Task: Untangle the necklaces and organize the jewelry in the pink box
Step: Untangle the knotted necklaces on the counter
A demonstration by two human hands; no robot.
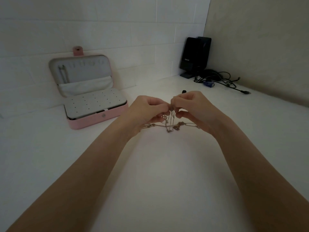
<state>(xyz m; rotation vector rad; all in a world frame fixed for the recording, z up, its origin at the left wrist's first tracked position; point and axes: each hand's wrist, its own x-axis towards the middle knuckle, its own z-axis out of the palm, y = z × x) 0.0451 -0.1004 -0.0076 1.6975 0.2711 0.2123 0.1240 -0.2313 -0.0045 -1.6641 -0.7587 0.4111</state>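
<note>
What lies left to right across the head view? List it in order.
pink jewelry box → left hand → tangled necklaces → right hand → black speakers → loose cables.

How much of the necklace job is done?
Done: the pink box is open, and one chain seems to hang in its lid. In hand: the left hand and right hand pinch the tangled necklaces. Left: untangling and storing them.
</note>
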